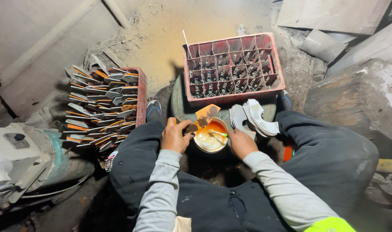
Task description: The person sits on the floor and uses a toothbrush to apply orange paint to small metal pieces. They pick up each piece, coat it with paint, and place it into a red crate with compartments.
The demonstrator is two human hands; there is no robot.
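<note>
My left hand (175,136) grips a flat metal blade (206,115) coated in orange paint, held over a small round bowl (210,136) of orange and white paint between my knees. My right hand (240,143) holds a thin brush or stick (218,134) whose tip rests in the bowl. A fanned stack of bare grey metal blades (254,118) lies just to the right of the bowl, touching my right hand's fingers.
A red plastic crate (233,99) with several empty cells sits ahead on a round drum. Another red crate (140,92) at left is stuffed with orange-edged blades (101,107). Grey machinery (20,154) stands at far left, stone blocks (359,96) at right. My dark-trousered legs flank the bowl.
</note>
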